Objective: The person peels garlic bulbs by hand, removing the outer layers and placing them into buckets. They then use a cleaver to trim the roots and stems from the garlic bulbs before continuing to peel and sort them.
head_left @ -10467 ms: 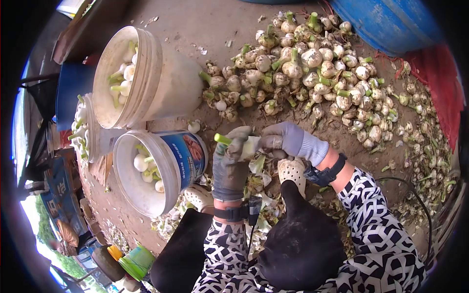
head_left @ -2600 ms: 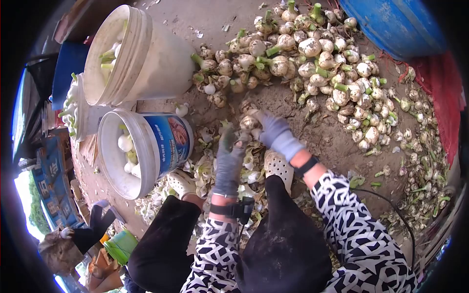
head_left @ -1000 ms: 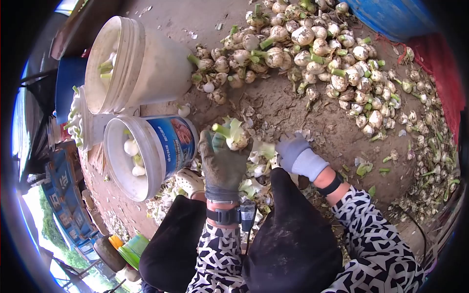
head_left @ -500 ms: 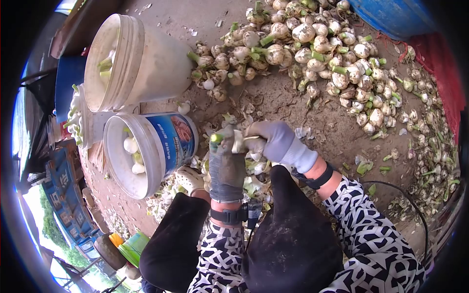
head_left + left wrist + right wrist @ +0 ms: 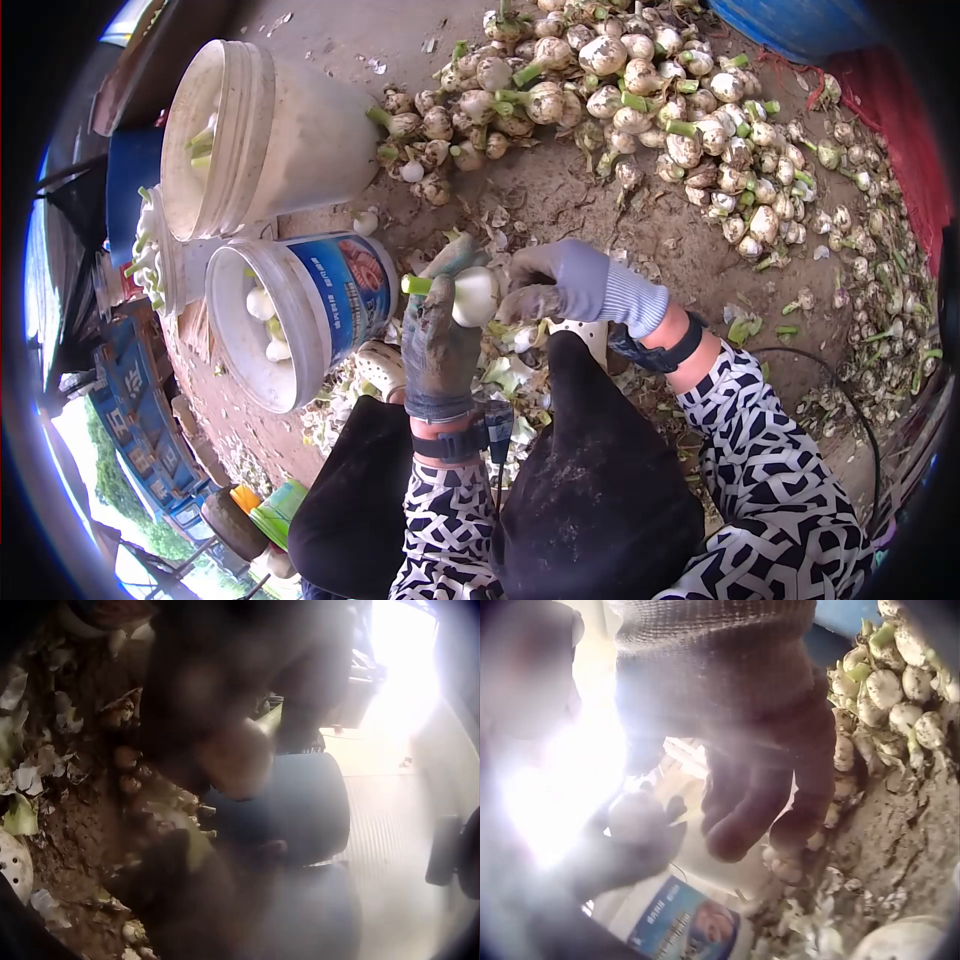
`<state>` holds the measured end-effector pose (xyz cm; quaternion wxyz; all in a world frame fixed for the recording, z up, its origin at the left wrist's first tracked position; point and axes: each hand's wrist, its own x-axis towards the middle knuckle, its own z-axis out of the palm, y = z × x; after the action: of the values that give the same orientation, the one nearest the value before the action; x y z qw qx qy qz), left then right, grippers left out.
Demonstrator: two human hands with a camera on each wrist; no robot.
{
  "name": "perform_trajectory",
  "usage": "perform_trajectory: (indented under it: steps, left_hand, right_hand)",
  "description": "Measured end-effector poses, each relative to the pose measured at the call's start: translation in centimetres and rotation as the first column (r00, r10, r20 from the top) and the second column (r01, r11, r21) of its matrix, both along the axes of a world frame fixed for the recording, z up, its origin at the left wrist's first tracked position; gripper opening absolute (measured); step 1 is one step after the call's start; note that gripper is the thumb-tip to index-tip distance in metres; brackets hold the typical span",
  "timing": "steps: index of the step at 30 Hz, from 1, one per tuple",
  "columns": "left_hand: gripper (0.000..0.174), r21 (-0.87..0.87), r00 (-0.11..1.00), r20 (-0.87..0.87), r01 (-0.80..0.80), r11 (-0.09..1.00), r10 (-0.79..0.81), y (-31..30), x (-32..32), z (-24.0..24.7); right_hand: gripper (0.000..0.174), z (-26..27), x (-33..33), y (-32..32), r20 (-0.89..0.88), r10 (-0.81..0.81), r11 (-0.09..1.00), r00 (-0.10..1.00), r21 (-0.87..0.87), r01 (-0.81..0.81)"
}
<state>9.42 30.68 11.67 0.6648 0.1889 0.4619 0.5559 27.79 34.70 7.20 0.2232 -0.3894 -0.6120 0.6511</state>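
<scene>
bulb (image 5: 476,297) in left grip (image 5: 441,345), right grip (image 5: 578,285) curled

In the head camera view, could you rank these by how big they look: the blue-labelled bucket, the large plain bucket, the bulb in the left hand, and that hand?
Largest to smallest:
1. Large plain bucket
2. Blue-labelled bucket, only somewhat smaller
3. Left hand
4. Bulb

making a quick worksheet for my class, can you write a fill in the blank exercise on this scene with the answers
1. The left hand holds a white bulb with a ____ stem.
2. A dark strap circles the right ____.
3. The patterned sleeves are black and ____.
4. The bucket label is mainly ____.

Missing words: green; wrist; white; blue
</scene>
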Motion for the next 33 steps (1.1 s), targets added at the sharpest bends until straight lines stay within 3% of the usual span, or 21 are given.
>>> perform_trajectory:
  steps: [1,2,3,5,6,8,9,10,11,13,15,16,17,19,21,23,25,26,29,31,33]
  left_hand:
    - [0.027,0.161,0.872,-0.485,0.167,0.973,-0.069,-0.1,0.1,0.2]
    - [0.028,0.211,0.522,-0.853,0.383,0.900,-0.022,-0.2,0.0,0.3]
    - [0.028,0.207,0.519,-0.854,0.383,0.900,-0.024,-0.3,-0.4,-0.2]
    - [0.029,0.315,0.320,-0.933,0.507,0.803,0.164,-0.6,-1.6,-1.8]
    - [0.029,0.312,0.320,-0.934,0.504,0.805,0.161,-0.6,-1.5,-1.4]
    - [0.027,0.191,0.155,-0.980,0.527,0.828,0.128,-0.6,-1.4,-0.3]
    - [0.027,0.188,0.155,-0.980,0.529,0.827,0.124,-0.6,-1.1,-0.2]
    - [0.028,0.194,0.661,-0.749,0.273,0.942,-0.037,-0.5,-0.7,-0.1]
    - [0.031,0.039,0.966,-0.257,0.046,0.998,-0.034,-0.3,-0.6,0.0]
    - [0.036,0.106,0.992,-0.128,0.025,0.994,-0.011,-0.1,-0.9,0.1]
    - [0.042,0.165,1.000,0.004,0.001,0.986,-0.002,-0.1,-1.1,0.1]
    - [0.045,0.112,0.971,0.235,-0.067,0.991,0.039,0.1,-1.3,0.0]
    - [0.048,0.048,0.889,0.449,-0.122,0.991,0.088,0.3,-1.6,-0.1]
    - [0.051,-0.005,0.875,0.466,-0.150,0.989,0.136,0.3,-1.8,0.1]
    - [0.057,-0.021,0.869,0.478,-0.136,0.990,0.130,0.1,-2.2,-0.6]
    - [0.059,-0.025,0.870,0.476,-0.135,0.991,0.131,-0.2,-2.2,-1.0]
    - [0.062,0.136,0.983,-0.172,-0.037,0.990,0.060,-0.4,-2.2,-0.9]
    - [0.064,0.169,0.996,0.067,-0.064,0.984,0.053,-0.5,-2.4,-0.8]
    - [0.063,0.122,0.972,0.154,-0.199,0.973,0.179,0.0,-2.3,0.1]
    - [0.053,0.016,0.791,0.566,-0.293,0.956,0.233,0.2,-2.9,-0.1]
    - [0.050,0.004,0.735,0.628,-0.331,0.944,0.256,0.3,-3.5,-0.8]
  right_hand:
    - [0.057,0.4,-0.7,0.4,0.013,0.081,0.996,0.997,-0.028,-0.081]
    - [0.046,1.2,-1.1,0.7,-0.069,0.063,0.998,0.996,-0.015,-0.065]
    - [0.046,1.7,-1.4,0.8,-0.072,0.064,0.998,0.995,-0.018,-0.065]
    - [0.035,2.2,-1.8,0.6,-0.087,0.038,0.944,0.995,-0.323,-0.064]
    - [0.028,1.8,-2.2,0.0,-0.192,-0.024,0.982,0.981,-0.187,-0.012]
    - [0.027,1.5,-2.1,-0.4,-0.254,-0.071,0.955,0.965,-0.296,-0.007]
    - [0.026,1.5,-1.9,-0.6,-0.310,-0.126,0.918,0.942,-0.397,-0.007]
    - [0.022,2.3,-1.0,0.0,-0.180,-0.095,0.881,0.979,-0.473,-0.002]
    - [0.022,1.9,-0.6,-0.1,-0.182,-0.091,0.883,0.979,-0.469,-0.005]
    - [0.018,-0.4,-0.1,-0.8,-0.172,-0.238,0.939,0.956,-0.292,0.182]
    - [0.016,-4.0,0.2,-2.0,-0.001,-0.194,0.976,0.981,-0.098,0.193]
    - [0.021,-4.5,0.0,-2.7,0.309,0.048,0.998,0.950,0.024,-0.058]
    - [0.030,-5.0,-0.3,-3.3,0.605,0.227,0.942,0.764,0.062,-0.329]
    - [0.043,-3.5,-0.9,-4.2,0.570,0.184,0.921,0.801,0.184,-0.343]
    - [0.051,0.7,-1.4,-3.4,0.102,-0.231,0.947,0.968,0.254,0.199]
    - [0.050,3.2,-2.5,-2.2,0.023,-0.216,0.911,0.976,0.366,0.192]
    - [0.036,5.2,-3.8,-1.2,-0.049,-0.204,0.837,0.978,0.510,0.200]
    - [0.029,4.8,-4.2,-1.2,-0.078,-0.217,0.862,0.973,0.452,0.229]
    - [0.016,2.3,-4.4,-1.7,-0.135,-0.251,0.928,0.959,0.249,0.278]
    - [0.010,1.5,-3.0,-2.3,-0.160,-0.263,0.955,0.952,0.098,0.280]
    - [0.009,1.2,-1.3,-3.7,-0.135,-0.079,0.948,0.988,-0.317,0.033]
